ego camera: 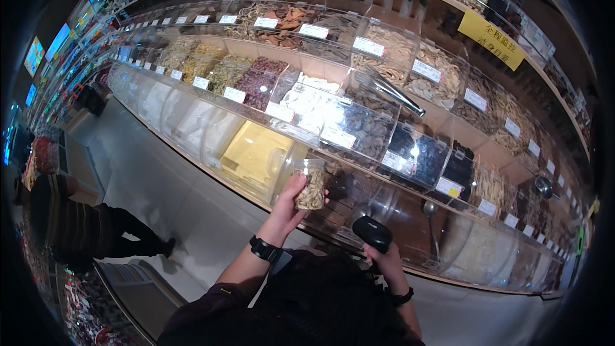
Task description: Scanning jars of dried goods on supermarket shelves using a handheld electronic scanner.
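My left hand (285, 202) is wrapped around a transparent plastic jar (311, 183) of pale dried pieces, held upright with its lid towards the shelves. Lower and to the right, my right hand (388, 260) grips the handle of a black handheld barcode scanner (373, 231). The scanner's head points towards the lower bins, apart from the jar. Behind the jar lies a lower bin with a bright yellow bottom (254, 149). Dark dried goods (367, 127) fill a covered bin above and to the right of the jar.
Tiered acrylic bins with white labels (313, 31) curve across the view. Metal tongs (396, 91) lie on the upper bins, and a metal scoop (544, 186) sits at right. A yellow sign (491, 41) hangs from a shelf. Another person (81, 221) stands in the aisle at left.
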`<act>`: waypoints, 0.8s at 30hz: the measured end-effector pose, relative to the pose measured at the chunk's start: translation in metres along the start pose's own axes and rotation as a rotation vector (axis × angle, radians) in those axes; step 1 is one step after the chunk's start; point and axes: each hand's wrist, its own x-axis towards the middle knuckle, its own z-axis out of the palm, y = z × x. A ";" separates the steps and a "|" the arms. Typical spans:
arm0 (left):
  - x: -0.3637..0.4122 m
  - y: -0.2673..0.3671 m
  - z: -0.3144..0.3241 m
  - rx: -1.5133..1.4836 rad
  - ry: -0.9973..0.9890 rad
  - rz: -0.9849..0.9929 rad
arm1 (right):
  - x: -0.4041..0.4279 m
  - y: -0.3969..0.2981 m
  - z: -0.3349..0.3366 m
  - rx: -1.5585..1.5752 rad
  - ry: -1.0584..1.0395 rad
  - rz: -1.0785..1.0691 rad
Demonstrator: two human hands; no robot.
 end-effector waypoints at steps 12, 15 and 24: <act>-0.015 0.014 -0.012 0.004 0.209 -0.005 | 0.001 0.000 0.015 -0.033 -0.044 0.027; -0.016 0.016 -0.012 -0.017 0.171 0.019 | 0.002 0.002 0.015 -0.048 -0.049 0.028; -0.011 0.005 -0.029 0.118 0.188 0.072 | 0.002 -0.003 0.012 -0.083 -0.045 0.022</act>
